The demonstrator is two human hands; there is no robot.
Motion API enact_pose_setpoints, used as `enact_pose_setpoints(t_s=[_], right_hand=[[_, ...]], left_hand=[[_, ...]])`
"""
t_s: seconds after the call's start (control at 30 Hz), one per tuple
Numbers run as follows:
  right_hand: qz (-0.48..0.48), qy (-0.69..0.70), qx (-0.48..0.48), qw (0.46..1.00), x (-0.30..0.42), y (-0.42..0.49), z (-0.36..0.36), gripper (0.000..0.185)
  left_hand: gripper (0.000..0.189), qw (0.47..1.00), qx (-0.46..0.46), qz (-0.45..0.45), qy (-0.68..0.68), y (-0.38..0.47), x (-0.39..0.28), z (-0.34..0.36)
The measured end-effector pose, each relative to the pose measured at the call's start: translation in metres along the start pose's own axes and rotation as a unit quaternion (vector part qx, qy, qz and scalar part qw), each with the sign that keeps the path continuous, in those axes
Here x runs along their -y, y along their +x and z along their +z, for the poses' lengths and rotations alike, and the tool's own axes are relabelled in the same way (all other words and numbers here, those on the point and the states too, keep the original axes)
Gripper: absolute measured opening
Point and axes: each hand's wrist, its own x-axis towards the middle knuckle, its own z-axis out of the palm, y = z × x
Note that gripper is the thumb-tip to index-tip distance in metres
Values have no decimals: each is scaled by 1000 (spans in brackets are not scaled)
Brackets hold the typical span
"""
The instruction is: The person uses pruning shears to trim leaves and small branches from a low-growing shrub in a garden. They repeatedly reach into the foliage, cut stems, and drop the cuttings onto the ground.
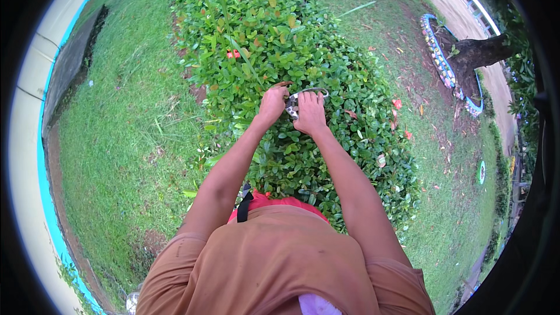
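Observation:
My right hand [311, 111] is closed around a hand tool [292, 106] with a spotted black-and-white part and a pale loop. My fingers cover much of the tool, so its exact kind is unclear. Just left of it, my left hand [273, 103] is bent over the leaves with its fingertips partly hidden; whether it grips a stem does not show. Both hands are over a dense leafy hedge [297, 61]. A long grass blade [244, 54] rises out of the foliage beyond my left hand.
Grass [127, 118] flanks the hedge. A pale wall [28, 118] with a blue base runs along the left, near a concrete slab [70, 63]. On the right, a tree trunk [481, 50] stands inside a painted border [437, 61]. Red flowers [233, 54] dot the hedge.

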Motion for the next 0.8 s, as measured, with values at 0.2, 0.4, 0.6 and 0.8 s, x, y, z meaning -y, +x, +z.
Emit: enact_pose_setpoints(t_s=[0.2, 0.4, 0.6, 0.8], right_hand=[[28, 84, 127, 988, 1, 5, -4, 50], [30, 78, 52, 995, -35, -16, -27, 55], [85, -9, 1, 996, -63, -9, -21, 65], [45, -31, -8, 998, -37, 10, 0, 62]], left_hand=[[12, 994, -27, 30, -105, 1, -11, -13], [27, 999, 2, -42, -29, 14, -12, -35], [34, 996, 65, -67, 18, 24, -17, -25], [26, 997, 50, -17, 56, 29, -16, 0]])
